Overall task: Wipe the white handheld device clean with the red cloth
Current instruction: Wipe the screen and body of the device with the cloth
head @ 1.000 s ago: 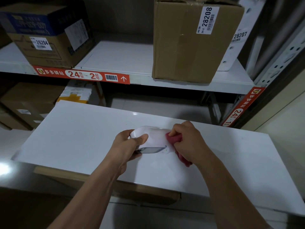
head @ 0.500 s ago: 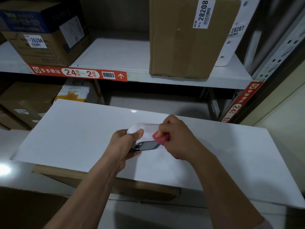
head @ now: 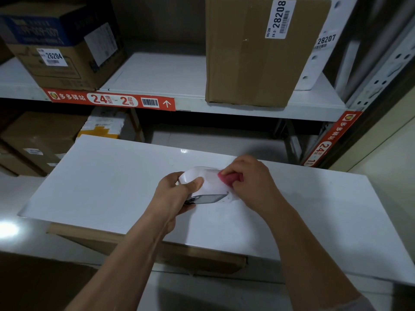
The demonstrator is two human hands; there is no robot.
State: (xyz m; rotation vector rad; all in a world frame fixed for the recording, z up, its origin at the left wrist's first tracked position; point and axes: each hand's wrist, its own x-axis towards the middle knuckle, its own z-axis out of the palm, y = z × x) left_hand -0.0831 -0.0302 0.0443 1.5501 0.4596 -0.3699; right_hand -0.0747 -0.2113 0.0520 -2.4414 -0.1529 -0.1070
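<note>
Since the frame half a second back, the right hand (head: 251,182) has carried the red cloth (head: 230,176) up from the lower, dark-glass side of the white handheld device (head: 208,182) onto its upper right shoulder, and the left hand (head: 177,196) has kept its hold; the device is held just above the white counter (head: 101,187), about midway along it and nearer the far edge than the near one. The left hand's fingers wrap the device's left end, thumb across the top; the right hand's fingers are bunched on the cloth and press it to the casing. The step in hand looks like mid-wipe on the shell; next, likely, a stroke leftward over the crown; that asks the left thumb to shift, or the device to be turned, so covered casing gets reached.
</note>
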